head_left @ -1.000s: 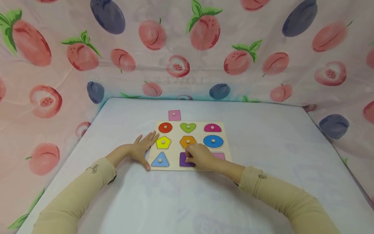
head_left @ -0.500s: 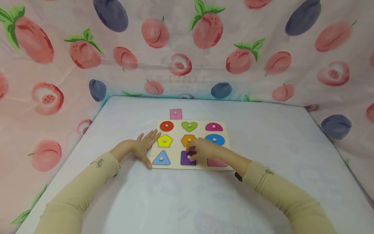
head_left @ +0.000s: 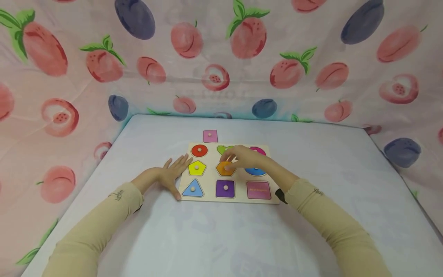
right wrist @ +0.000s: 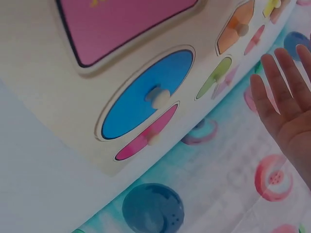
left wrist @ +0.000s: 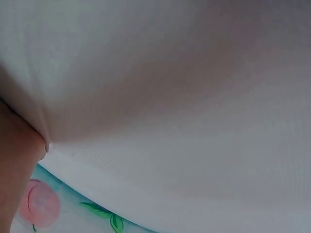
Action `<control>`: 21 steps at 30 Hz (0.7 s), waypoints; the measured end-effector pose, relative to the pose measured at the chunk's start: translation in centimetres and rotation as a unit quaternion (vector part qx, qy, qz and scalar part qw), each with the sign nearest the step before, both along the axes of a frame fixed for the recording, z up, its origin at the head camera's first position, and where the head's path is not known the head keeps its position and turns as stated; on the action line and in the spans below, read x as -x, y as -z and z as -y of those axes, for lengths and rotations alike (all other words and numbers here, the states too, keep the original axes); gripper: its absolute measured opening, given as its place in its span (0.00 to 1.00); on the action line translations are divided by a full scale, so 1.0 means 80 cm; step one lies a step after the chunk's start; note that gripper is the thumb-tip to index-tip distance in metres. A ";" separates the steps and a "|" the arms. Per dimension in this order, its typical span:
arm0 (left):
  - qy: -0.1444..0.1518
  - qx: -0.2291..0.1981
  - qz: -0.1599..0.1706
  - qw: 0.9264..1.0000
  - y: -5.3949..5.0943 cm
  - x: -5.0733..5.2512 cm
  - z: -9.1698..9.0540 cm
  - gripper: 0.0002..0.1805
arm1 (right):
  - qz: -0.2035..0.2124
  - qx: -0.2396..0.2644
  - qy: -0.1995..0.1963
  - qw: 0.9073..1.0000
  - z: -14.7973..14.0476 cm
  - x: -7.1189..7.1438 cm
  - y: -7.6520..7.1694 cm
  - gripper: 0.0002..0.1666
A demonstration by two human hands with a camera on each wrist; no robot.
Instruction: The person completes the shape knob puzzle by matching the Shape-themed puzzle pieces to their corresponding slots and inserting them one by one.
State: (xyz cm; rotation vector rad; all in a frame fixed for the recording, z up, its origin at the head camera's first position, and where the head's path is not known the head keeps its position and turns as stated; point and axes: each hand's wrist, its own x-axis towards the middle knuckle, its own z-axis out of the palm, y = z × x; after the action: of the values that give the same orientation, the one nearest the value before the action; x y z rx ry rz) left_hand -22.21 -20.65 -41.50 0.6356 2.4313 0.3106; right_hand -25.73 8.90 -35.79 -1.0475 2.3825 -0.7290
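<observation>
A pale wooden peg puzzle board [head_left: 209, 186] lies on the table with coloured knobbed shapes in its slots. My left hand [head_left: 169, 175] rests spread at the board's left edge, its fingertips and thumb on the border. Over the orange hexagon [head_left: 223, 169] hovers my right hand [head_left: 245, 157], fingers loosely extended and holding nothing; it partly hides the green heart [head_left: 222, 149] and blue oval [head_left: 255, 171]. The purple square [head_left: 225, 189] sits in the bottom row. Beside it is the pink rectangular slot [head_left: 258, 190], with lettering and no knob.
A pink knobbed piece [head_left: 210, 135] lies just behind the board's back edge. White cloth covers the table [head_left: 311, 154]. A fruit-print curtain [head_left: 238, 69] hangs at the back and sides.
My right hand has let go of the purple square's knob and lifted away, up and toward the board's back. The left hand keeps its place at the edge.
</observation>
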 end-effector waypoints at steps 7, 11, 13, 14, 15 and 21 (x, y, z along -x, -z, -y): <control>0.009 -0.003 -0.004 1.000 0.000 -0.001 0.001 0.77 | -0.034 0.001 0.030 0.999 0.018 0.020 -0.002 0.16; 0.015 -0.004 -0.005 1.000 -0.002 0.000 -0.001 0.77 | -0.051 -0.006 0.051 0.997 0.025 0.032 -0.004 0.14; 0.014 -0.003 -0.004 1.000 -0.002 0.001 -0.002 0.78 | -0.061 -0.007 0.064 0.996 0.027 0.039 -0.006 0.12; 0.013 -0.005 -0.003 1.000 -0.002 0.001 -0.002 0.78 | -0.066 -0.008 0.070 0.995 0.028 0.042 -0.007 0.12; 0.012 -0.001 -0.001 1.000 -0.002 0.001 -0.002 0.78 | -0.069 -0.008 0.075 0.995 0.029 0.046 -0.008 0.12; 0.010 -0.015 0.000 1.000 -0.003 -0.002 0.000 0.78 | -0.090 -0.014 0.093 0.991 0.040 0.067 -0.009 0.14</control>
State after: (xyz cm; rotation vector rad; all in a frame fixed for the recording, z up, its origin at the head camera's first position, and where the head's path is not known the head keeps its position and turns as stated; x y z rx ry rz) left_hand -22.03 -20.69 -41.27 0.6721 2.4239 0.3388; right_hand -31.06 5.72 -35.08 -0.9238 2.6654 -0.6874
